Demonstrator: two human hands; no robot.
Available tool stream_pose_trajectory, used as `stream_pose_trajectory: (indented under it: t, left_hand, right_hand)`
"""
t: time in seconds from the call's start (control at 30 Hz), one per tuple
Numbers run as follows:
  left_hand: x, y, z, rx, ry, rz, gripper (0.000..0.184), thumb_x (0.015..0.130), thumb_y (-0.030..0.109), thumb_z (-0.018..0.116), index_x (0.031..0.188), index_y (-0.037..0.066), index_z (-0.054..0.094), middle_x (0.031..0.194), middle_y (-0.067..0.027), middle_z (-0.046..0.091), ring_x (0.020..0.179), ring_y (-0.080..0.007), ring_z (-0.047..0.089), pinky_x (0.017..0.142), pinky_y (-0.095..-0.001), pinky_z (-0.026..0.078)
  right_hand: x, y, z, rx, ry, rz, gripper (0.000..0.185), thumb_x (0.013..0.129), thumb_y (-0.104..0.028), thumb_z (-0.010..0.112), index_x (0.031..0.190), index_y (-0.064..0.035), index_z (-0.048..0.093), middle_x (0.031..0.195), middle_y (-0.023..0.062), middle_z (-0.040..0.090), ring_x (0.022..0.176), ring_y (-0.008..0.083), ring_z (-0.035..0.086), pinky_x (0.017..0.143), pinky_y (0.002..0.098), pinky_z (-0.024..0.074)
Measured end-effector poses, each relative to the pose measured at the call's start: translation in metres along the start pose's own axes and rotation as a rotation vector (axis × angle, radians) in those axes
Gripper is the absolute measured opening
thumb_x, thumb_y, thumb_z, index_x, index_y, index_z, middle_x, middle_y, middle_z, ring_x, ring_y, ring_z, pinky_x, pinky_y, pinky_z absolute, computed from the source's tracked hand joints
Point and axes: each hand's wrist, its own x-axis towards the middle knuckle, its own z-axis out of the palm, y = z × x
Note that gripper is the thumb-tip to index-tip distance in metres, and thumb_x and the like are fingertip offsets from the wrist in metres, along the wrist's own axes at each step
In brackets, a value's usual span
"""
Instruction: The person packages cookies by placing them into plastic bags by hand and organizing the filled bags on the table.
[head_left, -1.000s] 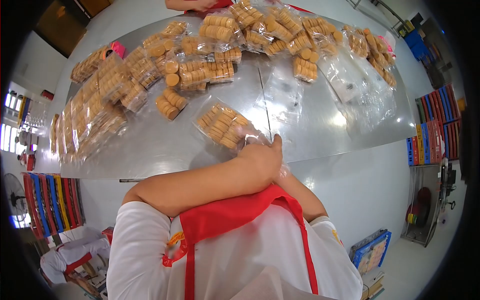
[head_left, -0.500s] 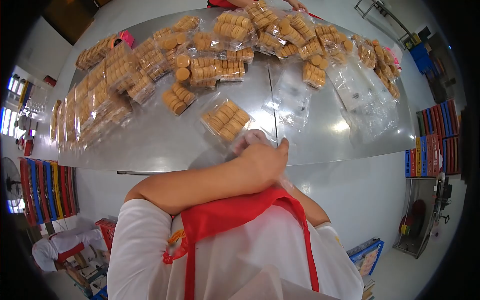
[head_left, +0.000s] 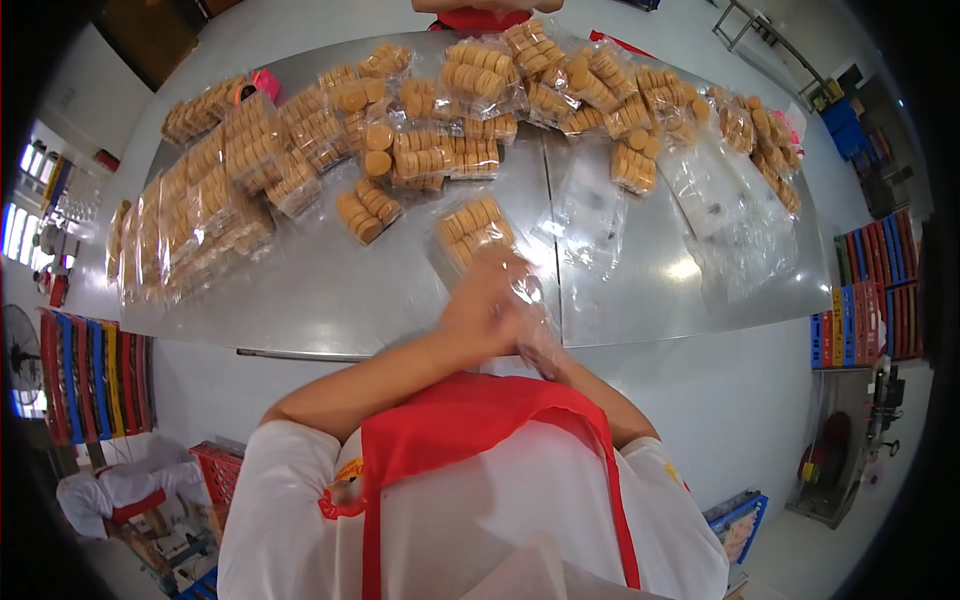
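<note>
Head view: hands [head_left: 488, 303] now partly over biscuit pack [head_left: 474, 226]

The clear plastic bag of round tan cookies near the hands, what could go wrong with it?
The bare left hand might squeeze the clear plastic bag and crack the round tan cookies. If the end by the hands is open, which blur hides, cookies could slip onto the shiny grey metal table.

White short sleeves [head_left: 275, 490] with yellow-and-red lettering [head_left: 345, 490]; red apron [head_left: 470, 425] with narrow straps.
</note>
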Motion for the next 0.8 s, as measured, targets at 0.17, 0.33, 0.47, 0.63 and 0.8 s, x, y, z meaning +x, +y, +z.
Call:
stream_pose_trajectory:
  t: [0.17,0.33,0.47,0.63,0.8]
  left_hand:
    - [-0.018,-0.099,0.027,-0.177,0.705,-0.642,0.066,0.093,0.021,0.058,0.146,-0.006,0.032,0.143,-0.0273,0.039,0.134,-0.0372,0.038,0.114,-0.0435,0.028]
    - [-0.003,-0.116,0.061,-0.072,0.612,-0.625,0.069,0.096,0.027,0.053,0.148,-0.010,0.027,0.151,-0.0310,0.031,0.141,-0.0445,0.029,0.120,-0.0454,0.018]
    - [-0.019,-0.114,0.044,0.171,0.535,-0.518,0.071,0.092,0.027,0.058,0.148,-0.005,0.030,0.151,-0.0305,0.031,0.140,-0.0456,0.029,0.119,-0.0494,0.018]
    - [-0.005,-0.121,-0.073,0.739,0.378,-0.465,0.088,0.077,0.023,0.075,0.149,0.002,0.030,0.149,-0.0276,0.033,0.139,-0.0461,0.029,0.116,-0.0533,0.024]
    - [0.013,-0.159,-0.136,0.751,0.058,-0.455,0.095,0.074,0.038,0.081,0.148,0.005,0.032,0.144,-0.0278,0.040,0.135,-0.0456,0.036,0.114,-0.0516,0.029]
  right_hand:
    - [0.018,0.003,-0.009,-0.474,-0.189,-0.112,0.025,0.101,-0.022,0.052,0.114,-0.0018,0.058,0.104,0.0164,0.058,0.100,0.0295,0.059,0.091,0.0383,0.0458]
    - [0.060,-0.032,0.034,0.299,-0.001,-0.006,0.023,0.096,-0.006,0.056,0.118,-0.0012,0.057,0.104,0.0078,0.062,0.097,0.0170,0.058,0.085,0.0343,0.0477]
    - [0.080,0.005,0.011,-0.512,-0.021,-0.300,0.016,0.094,-0.008,0.059,0.108,0.0003,0.059,0.097,0.0175,0.063,0.091,0.0342,0.061,0.081,0.0421,0.0481]
    - [0.013,0.017,-0.038,-0.605,-0.086,-0.424,0.013,0.092,-0.011,0.064,0.094,0.0020,0.062,0.092,0.0204,0.061,0.087,0.0372,0.060,0.077,0.0443,0.0482]
    - [-0.054,0.012,-0.084,-0.605,0.088,-0.210,0.012,0.093,-0.009,0.064,0.090,0.0014,0.061,0.082,0.0136,0.061,0.072,0.0252,0.059,0.066,0.0353,0.0483]
